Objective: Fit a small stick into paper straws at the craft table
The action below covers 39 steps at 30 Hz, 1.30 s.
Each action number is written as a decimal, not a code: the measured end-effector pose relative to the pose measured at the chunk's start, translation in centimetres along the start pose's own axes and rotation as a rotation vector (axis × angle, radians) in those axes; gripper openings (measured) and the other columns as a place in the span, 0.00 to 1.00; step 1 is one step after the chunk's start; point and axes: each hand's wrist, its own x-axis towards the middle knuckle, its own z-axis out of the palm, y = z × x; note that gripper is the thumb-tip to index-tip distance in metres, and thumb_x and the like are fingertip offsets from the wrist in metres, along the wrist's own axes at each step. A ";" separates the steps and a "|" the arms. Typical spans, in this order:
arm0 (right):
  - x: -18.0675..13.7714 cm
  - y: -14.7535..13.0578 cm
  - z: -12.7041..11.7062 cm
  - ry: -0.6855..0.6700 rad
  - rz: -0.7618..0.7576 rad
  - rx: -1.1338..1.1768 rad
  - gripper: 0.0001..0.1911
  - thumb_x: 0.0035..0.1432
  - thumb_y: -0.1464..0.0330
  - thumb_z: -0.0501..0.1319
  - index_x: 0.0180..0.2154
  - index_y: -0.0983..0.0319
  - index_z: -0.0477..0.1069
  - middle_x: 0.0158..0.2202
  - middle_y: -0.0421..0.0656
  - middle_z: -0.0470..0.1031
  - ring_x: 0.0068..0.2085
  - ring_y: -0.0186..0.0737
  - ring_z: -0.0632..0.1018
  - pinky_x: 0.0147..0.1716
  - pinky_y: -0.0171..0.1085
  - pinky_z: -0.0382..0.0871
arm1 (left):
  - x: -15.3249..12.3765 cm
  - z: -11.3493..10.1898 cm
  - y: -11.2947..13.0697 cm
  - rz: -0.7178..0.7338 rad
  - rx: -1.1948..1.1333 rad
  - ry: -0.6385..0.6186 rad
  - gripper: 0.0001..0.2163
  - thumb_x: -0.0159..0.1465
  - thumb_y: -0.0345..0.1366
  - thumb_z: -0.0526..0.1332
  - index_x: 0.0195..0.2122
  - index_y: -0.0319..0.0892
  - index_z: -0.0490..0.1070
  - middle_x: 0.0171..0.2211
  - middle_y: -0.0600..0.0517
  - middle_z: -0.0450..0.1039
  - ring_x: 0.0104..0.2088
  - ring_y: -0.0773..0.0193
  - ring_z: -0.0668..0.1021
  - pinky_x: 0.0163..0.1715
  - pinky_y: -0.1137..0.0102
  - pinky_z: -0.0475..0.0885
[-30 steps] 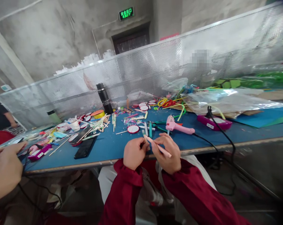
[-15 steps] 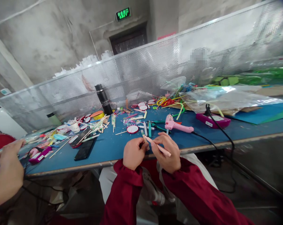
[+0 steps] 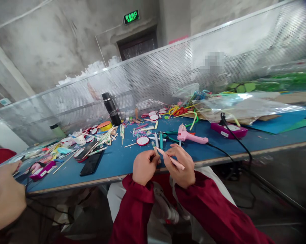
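- A co-worker's hand (image 3: 6,196) shows at the far left edge, near a purple device (image 3: 41,170) on the table (image 3: 117,162).
- A black phone (image 3: 90,163) lies flat on the blue top, just beside scattered sticks and round discs.
- The left hand (image 3: 143,166) has its grip pinched on the end of a small stick (image 3: 155,148), held over the table's near edge.
- The right hand (image 3: 180,165) has its grip closed around a pink stick (image 3: 172,160), whose tip meets the left fingers.
- A pink glue gun (image 3: 190,135) lies just beyond the hands, its cord trailing off to the right.
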 end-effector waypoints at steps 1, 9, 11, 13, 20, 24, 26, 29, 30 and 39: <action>0.0 0.0 0.0 -0.003 0.001 0.003 0.10 0.57 0.77 0.63 0.33 0.57 0.66 0.28 0.38 0.73 0.30 0.38 0.74 0.49 0.50 0.72 | 0.0 0.0 0.0 0.002 -0.002 0.001 0.13 0.68 0.39 0.58 0.27 0.42 0.72 0.27 0.54 0.75 0.30 0.66 0.72 0.33 0.73 0.62; 0.1 0.0 0.0 -0.020 0.005 0.015 0.10 0.57 0.78 0.63 0.33 0.58 0.67 0.28 0.38 0.73 0.30 0.37 0.74 0.50 0.49 0.72 | 0.0 0.1 -0.1 -0.002 -0.040 0.000 0.11 0.68 0.38 0.58 0.28 0.42 0.72 0.28 0.55 0.75 0.30 0.67 0.72 0.33 0.73 0.62; 0.1 -0.1 0.0 -0.011 0.008 0.013 0.09 0.57 0.78 0.63 0.33 0.58 0.67 0.28 0.38 0.73 0.30 0.37 0.74 0.49 0.49 0.72 | 0.0 0.0 0.0 -0.003 -0.036 -0.002 0.11 0.68 0.38 0.58 0.28 0.42 0.72 0.28 0.55 0.75 0.30 0.67 0.72 0.33 0.73 0.62; 0.2 -0.1 0.0 0.003 0.010 0.015 0.09 0.58 0.78 0.63 0.33 0.58 0.67 0.28 0.38 0.73 0.30 0.37 0.73 0.49 0.49 0.72 | 0.0 0.0 -0.1 -0.004 -0.028 -0.004 0.12 0.68 0.39 0.58 0.28 0.42 0.73 0.28 0.54 0.76 0.30 0.67 0.73 0.33 0.73 0.62; 0.1 0.0 0.0 -0.006 0.016 0.027 0.10 0.57 0.78 0.63 0.33 0.58 0.67 0.28 0.38 0.73 0.30 0.37 0.73 0.49 0.48 0.72 | 0.0 0.0 0.0 -0.003 -0.042 -0.001 0.12 0.68 0.39 0.58 0.28 0.42 0.72 0.27 0.55 0.75 0.30 0.67 0.73 0.32 0.73 0.63; 0.2 0.0 0.0 -0.009 0.021 0.038 0.09 0.57 0.77 0.63 0.33 0.57 0.67 0.28 0.38 0.73 0.30 0.38 0.74 0.49 0.48 0.72 | 0.0 -0.1 0.1 -0.003 -0.036 -0.005 0.12 0.68 0.39 0.58 0.27 0.42 0.72 0.27 0.55 0.75 0.30 0.67 0.73 0.33 0.73 0.63; 0.2 -0.1 0.0 0.001 0.019 0.039 0.09 0.57 0.77 0.63 0.33 0.57 0.67 0.28 0.38 0.72 0.29 0.38 0.73 0.49 0.48 0.72 | 0.0 -0.1 0.1 -0.001 -0.024 -0.004 0.13 0.68 0.39 0.58 0.27 0.42 0.72 0.27 0.55 0.75 0.30 0.67 0.73 0.33 0.73 0.63; 0.2 -0.2 -0.1 -0.024 0.013 0.047 0.09 0.58 0.77 0.62 0.32 0.57 0.67 0.27 0.37 0.72 0.29 0.37 0.73 0.48 0.47 0.72 | 0.0 -0.1 0.0 0.005 -0.037 -0.004 0.12 0.68 0.39 0.58 0.27 0.42 0.72 0.27 0.55 0.75 0.29 0.67 0.72 0.33 0.73 0.63; 0.2 -0.2 -0.1 -0.025 0.021 0.047 0.09 0.58 0.77 0.62 0.32 0.57 0.67 0.27 0.38 0.72 0.29 0.38 0.73 0.48 0.47 0.72 | 0.0 -0.1 0.0 0.007 -0.037 -0.003 0.12 0.68 0.39 0.58 0.28 0.42 0.72 0.27 0.55 0.75 0.30 0.67 0.72 0.33 0.73 0.63; 0.3 -0.3 -0.1 -0.010 0.040 0.047 0.08 0.58 0.76 0.63 0.31 0.57 0.68 0.27 0.38 0.73 0.30 0.38 0.73 0.47 0.47 0.73 | 0.0 -0.1 0.2 -0.009 0.002 -0.008 0.13 0.68 0.39 0.58 0.27 0.42 0.72 0.28 0.54 0.75 0.31 0.66 0.73 0.34 0.73 0.63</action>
